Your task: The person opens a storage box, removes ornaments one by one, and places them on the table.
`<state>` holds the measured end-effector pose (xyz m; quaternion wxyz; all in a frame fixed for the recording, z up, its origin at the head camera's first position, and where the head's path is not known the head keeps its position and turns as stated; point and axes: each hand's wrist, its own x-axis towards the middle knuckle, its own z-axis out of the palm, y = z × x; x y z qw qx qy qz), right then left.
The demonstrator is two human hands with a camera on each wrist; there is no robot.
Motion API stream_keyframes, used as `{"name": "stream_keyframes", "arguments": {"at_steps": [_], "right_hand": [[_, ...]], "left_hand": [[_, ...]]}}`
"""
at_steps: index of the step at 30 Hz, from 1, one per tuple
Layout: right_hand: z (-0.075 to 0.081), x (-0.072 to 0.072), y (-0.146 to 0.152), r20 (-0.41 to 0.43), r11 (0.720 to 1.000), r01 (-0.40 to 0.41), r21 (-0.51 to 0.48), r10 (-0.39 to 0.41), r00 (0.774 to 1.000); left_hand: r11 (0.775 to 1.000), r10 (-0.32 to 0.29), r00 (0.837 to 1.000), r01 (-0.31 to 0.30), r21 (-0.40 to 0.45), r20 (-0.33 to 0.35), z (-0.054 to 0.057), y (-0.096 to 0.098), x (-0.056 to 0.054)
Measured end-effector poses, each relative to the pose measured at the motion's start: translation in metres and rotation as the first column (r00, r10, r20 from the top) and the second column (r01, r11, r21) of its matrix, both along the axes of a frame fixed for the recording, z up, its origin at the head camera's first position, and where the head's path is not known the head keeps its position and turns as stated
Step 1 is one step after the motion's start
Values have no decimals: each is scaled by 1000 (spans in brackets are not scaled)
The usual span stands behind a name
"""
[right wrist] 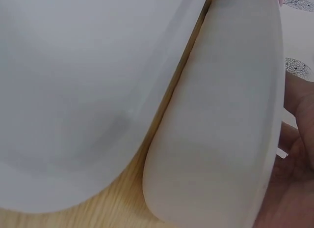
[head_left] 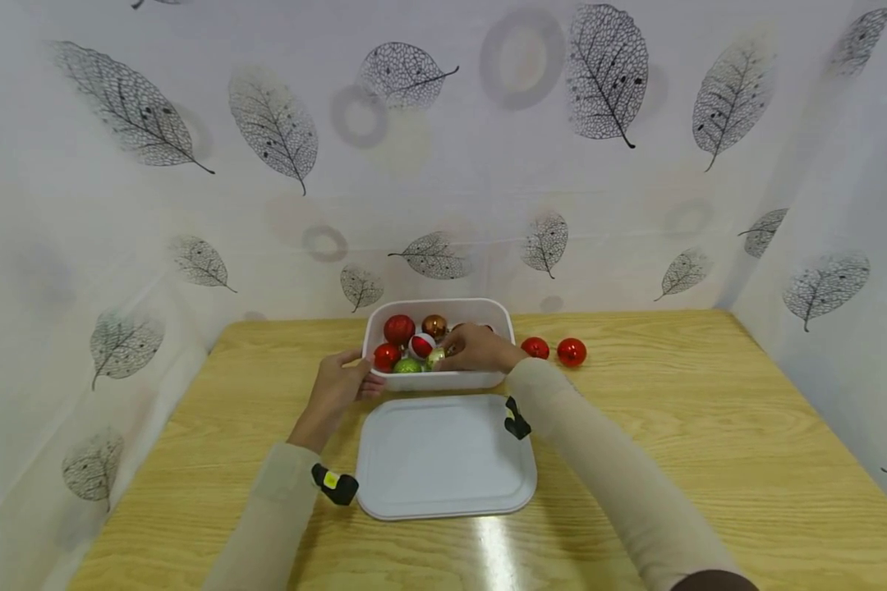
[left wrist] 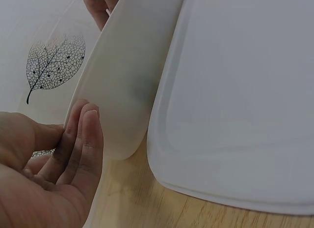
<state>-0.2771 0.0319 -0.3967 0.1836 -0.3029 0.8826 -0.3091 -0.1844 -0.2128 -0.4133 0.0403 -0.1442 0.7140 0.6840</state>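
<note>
A white plastic box (head_left: 436,381) holds several Christmas balls: a red ball (head_left: 399,330), a brown ball (head_left: 434,326), a red-and-white ball (head_left: 421,345) and a green ball (head_left: 407,366) among them. At its front left corner, my left hand (head_left: 342,382) grips the rim; the left wrist view shows the thumb on the rim and fingers (left wrist: 91,127) along the outer wall. My right hand (head_left: 478,348) reaches over the front rim into the box, fingertips pinching a pale gold ball (head_left: 435,358). The box wall hides the right fingertips in the right wrist view.
A white lid (head_left: 447,457) lies flat on the wooden table (head_left: 658,435), directly in front of the box. Two red balls, one nearer (head_left: 535,347) and one farther right (head_left: 572,352), sit beside the box. A leaf-patterned curtain (head_left: 443,197) stands behind the table.
</note>
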Motion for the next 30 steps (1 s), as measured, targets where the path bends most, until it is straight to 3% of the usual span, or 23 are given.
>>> {"name": "stream_keyframes", "arguments": {"at_steps": [6,11,20,30], "right_hand": [[7,-1,6,49,998,-15,-54,18,999],[16,1,12,100,996,21,-84,-12,995],[30,-1,25,96,987,48,-153,-34,995],[40,-5,44,109,984,102,-143,-87,990]], "left_hand": [[1000,7,1000,-7,-26,17,-2,-1,-1],[999,9,1000,-8,-34,25,-3,-1,-2],[1000,5,1000,-5,-18,21,0,0,-1],[1000,4,1000,-4,-5,9,-2,0,-1]]}}
